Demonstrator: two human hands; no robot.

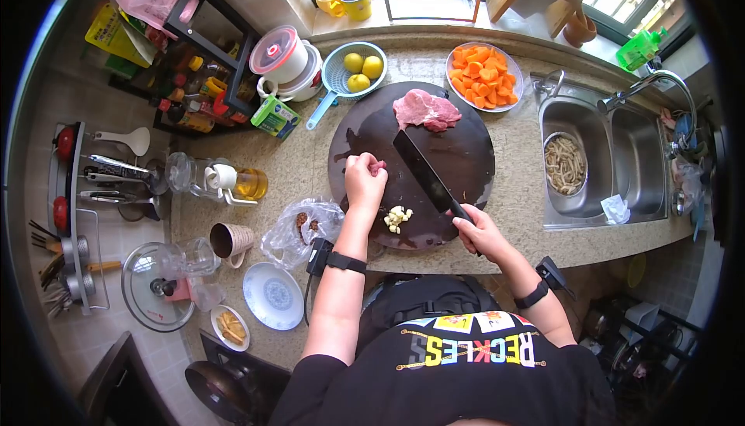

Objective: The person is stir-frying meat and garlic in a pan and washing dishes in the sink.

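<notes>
A round dark cutting board (pixel 466 162) lies on the counter in front of me. My right hand (pixel 477 230) grips the black handle of a cleaver (pixel 423 171), its broad blade slanting up and left over the board. Above the left part of the board, my left hand (pixel 365 180) is closed around a small piece of raw meat (pixel 377 167), which partly shows at the fingers. A larger slab of raw meat (pixel 427 110) rests at the board's far side, just beyond the cleaver's tip. Chopped garlic (pixel 397 218) forms a small pile near the board's front.
Behind the board stand a bowl of sliced carrots (pixel 483 77) and a blue strainer (pixel 336 77) with yellow-green fruit. At right is a double sink (pixel 636 158) holding a bowl of pale strips (pixel 565 164). A plastic bag (pixel 283 232), mug (pixel 226 241) and blue-white plate (pixel 273 296) sit left.
</notes>
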